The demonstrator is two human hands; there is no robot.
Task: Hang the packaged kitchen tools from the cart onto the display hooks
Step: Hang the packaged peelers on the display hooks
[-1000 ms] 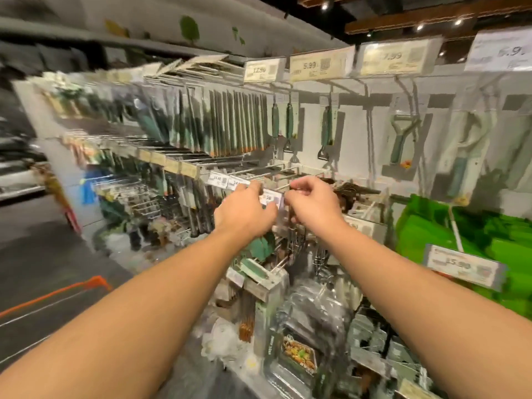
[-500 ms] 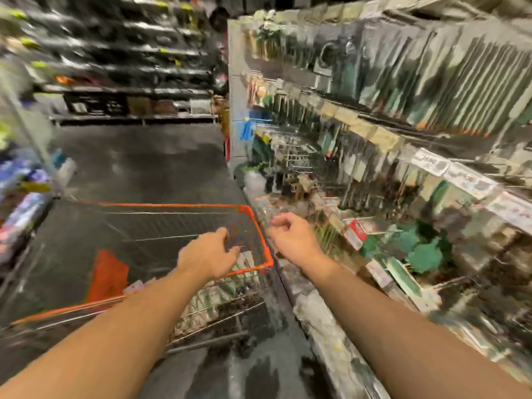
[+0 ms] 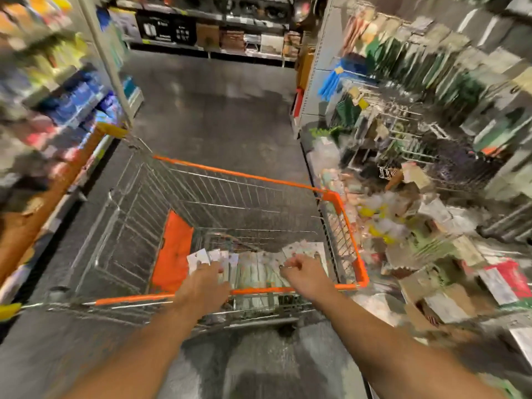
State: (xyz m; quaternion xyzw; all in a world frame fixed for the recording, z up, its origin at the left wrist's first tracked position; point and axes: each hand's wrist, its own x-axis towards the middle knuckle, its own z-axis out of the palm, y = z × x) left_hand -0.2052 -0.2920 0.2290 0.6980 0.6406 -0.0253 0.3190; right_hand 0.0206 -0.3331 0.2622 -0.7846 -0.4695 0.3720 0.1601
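We've swung from the hooks back to the orange-rimmed wire cart (image 3: 339, 197); left hand (image 3: 205, 285) and right hand (image 3: 302, 273) reach the white carded packs (image 3: 253, 266), but whether the fingers grip is too blurry to tell.

A wire shopping cart (image 3: 230, 203) with orange rim trim stands on the dark aisle floor (image 3: 218, 110). A row of white-carded packaged kitchen tools (image 3: 259, 267) lies in its near end, beside an orange panel (image 3: 172, 254).

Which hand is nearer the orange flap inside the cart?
Left. The left hand reaches into the cart just right of the orange flap; the right hand is farther right, over the packages.
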